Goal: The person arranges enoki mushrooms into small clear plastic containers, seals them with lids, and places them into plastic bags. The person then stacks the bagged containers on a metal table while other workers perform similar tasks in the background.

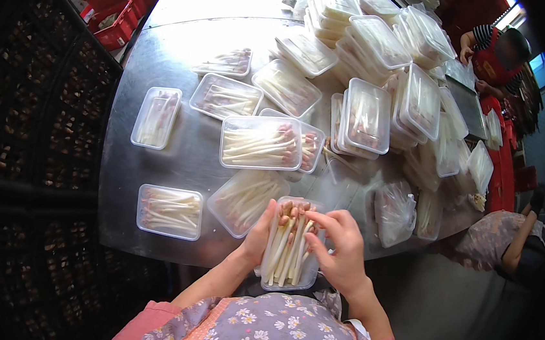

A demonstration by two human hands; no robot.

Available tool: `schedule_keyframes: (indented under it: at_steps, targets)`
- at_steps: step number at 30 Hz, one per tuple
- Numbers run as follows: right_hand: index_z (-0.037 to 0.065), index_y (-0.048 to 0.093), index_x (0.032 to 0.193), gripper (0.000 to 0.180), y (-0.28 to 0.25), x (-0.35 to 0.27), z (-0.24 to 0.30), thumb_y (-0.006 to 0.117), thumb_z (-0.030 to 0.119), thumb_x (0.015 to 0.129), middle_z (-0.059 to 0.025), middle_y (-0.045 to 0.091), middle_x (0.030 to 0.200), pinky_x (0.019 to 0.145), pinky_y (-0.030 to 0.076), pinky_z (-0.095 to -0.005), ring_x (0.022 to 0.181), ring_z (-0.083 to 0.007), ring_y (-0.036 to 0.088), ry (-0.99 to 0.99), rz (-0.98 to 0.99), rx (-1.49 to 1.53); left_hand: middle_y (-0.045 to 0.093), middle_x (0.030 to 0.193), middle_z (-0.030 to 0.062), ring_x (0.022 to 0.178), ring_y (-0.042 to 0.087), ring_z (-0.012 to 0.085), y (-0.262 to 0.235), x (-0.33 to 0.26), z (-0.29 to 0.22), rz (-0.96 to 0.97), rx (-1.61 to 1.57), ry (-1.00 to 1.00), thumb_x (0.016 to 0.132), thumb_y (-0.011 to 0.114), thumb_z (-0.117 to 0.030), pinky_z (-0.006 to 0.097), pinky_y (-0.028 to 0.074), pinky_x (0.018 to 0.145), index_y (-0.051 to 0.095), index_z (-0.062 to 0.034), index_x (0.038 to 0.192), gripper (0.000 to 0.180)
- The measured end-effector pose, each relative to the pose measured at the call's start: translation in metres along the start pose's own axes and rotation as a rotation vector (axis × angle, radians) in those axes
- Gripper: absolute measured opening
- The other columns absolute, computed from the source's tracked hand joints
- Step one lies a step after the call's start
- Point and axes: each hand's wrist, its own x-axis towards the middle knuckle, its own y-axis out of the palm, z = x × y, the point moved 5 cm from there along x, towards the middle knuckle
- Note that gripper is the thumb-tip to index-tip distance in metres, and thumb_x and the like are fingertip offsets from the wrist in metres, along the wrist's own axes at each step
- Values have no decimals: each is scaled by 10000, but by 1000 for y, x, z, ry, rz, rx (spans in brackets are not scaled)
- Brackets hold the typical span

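Close to my body, at the table's near edge, a clear plastic tray (309,278) holds a bundle of long-stemmed mushrooms (286,249), white stalks with small brown tips pointing away from me. My left hand (259,235) grips the tray's left side, thumb along the rim. Over the tray's far right corner, my right hand (338,247) has its fingers bent, thumb and forefinger around a mushroom near the tips. Just beyond my left hand lies a tilted, cloudy-lidded tray (247,200) of the same mushrooms. Which of my right fingers bear on the mushroom is partly hidden.
Filled trays (262,143) lie about the metal table (166,47), with tall stacks of lidded trays (374,43) at the far right. A plastic bag (394,213) sits right of my hands. Black crates (40,85) stand left; another person (499,60) works at far right.
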Motion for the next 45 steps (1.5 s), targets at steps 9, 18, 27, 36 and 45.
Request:
schedule_keyframes:
  at_steps: [9, 18, 27, 36, 45]
  targets:
    - [61, 621, 912, 225, 16, 0, 6, 738, 61, 720, -92, 570, 939, 725, 479, -368, 842, -291, 566, -105, 18, -21, 517, 1263, 106, 1187, 501, 227, 1, 7, 16, 32, -79, -30, 996, 234, -543, 363, 395, 1030, 377, -47, 1378, 642]
    - [6, 493, 1173, 368, 3, -34, -38, 580, -104, 833, -121, 593, 1113, 837, 490, -265, 957, -139, 593, 319, -28, 849, 505, 1314, 125, 1155, 531, 273, -4, 9, 15, -137, -132, -36, 980, 247, -566, 418, 422, 1022, 464, -41, 1259, 633]
    - [12, 495, 1211, 369, -4, -48, -55, 571, -78, 862, -96, 591, 1122, 908, 460, -255, 993, -113, 576, 426, -105, 928, 523, 1219, 139, 1072, 550, 295, -10, 10, 25, -97, -221, -132, 949, 254, -628, 470, 465, 945, 466, -62, 1256, 678]
    - [-11, 595, 1066, 198, -5, -63, -76, 634, 1, 873, -41, 639, 920, 790, 494, -228, 839, -92, 609, 567, -198, 806, 529, 1196, 162, 1078, 544, 326, -15, 9, 35, 66, -398, -160, 950, 222, -629, 507, 456, 953, 453, -49, 1273, 703]
    - [16, 587, 956, 190, -5, -85, -109, 543, 201, 967, -102, 670, 843, 626, 549, -237, 692, -133, 651, 722, -257, 963, 531, 1215, 192, 1121, 548, 338, -14, 6, 30, -5, -296, -178, 941, 212, -644, 504, 472, 958, 403, -20, 1322, 755]
